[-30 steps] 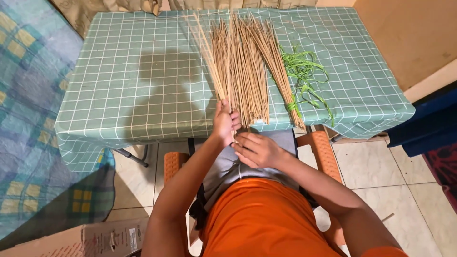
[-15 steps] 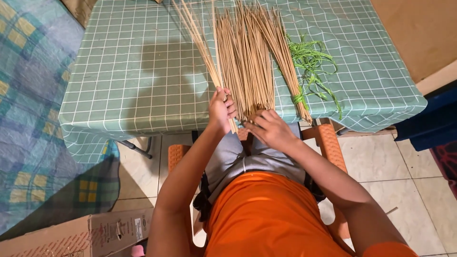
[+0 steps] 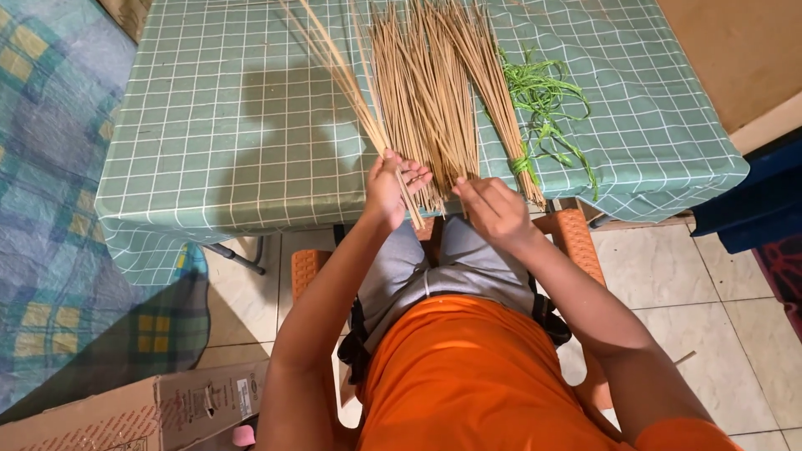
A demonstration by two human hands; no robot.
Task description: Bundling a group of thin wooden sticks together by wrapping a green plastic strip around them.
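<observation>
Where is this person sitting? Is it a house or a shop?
Probably a house, with a home craft corner. A table wears a green checked cloth, the floor is tiled, and a cardboard box sits by it. The left hand holds thin sticks beside green strips.

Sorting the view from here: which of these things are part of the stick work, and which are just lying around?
In use:
left hand gripping a small bunch of sticks
right hand at the loose stick pile
tied stick bundle
green ties
checked tablecloth

Lying about:
cardboard box
plaid blanket
</observation>
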